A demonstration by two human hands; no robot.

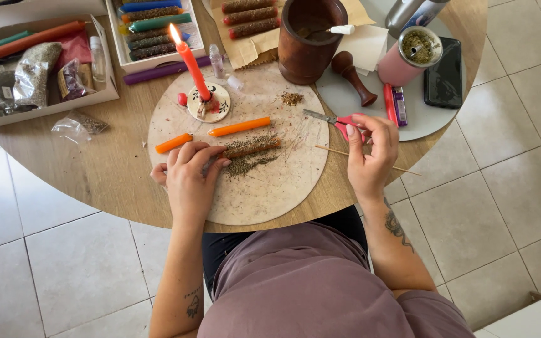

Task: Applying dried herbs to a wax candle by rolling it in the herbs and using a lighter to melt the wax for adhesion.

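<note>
Beyond the left hand [189, 178], open white cardboard box [104, 56] packed with clear bags of dried herbs [32, 75] and long orange and green candles [29, 39]; next to it, smaller white tray [158, 59] filled with herb-rolled candles in several colours; purple candle [158, 72] lying along its near edge. Ahead of both hands, dark brown wooden mortar [305, 44] with a white-tipped tool resting inside; wooden pestle [353, 78] beside it; pink tumbler [408, 56] topped with green herb, black phone [444, 80] to its right, both beyond the right hand [370, 153]. Just past the left hand, lit orange taper [192, 62] upright in a small painted ceramic holder [208, 103]. Left hand lying palm down on the round pale board [264, 194], fingers loosely curled and fingertips touching the herb-coated orange candle [252, 146], loose herbs [245, 164] beneath it; two plain orange candle pieces [239, 127] just beyond. Right hand off to the side, well apart from the left, fingers curled near the red-handled scissors [336, 119]; grip on them unclear; thin wooden skewer [330, 150] passing under that hand.
</note>
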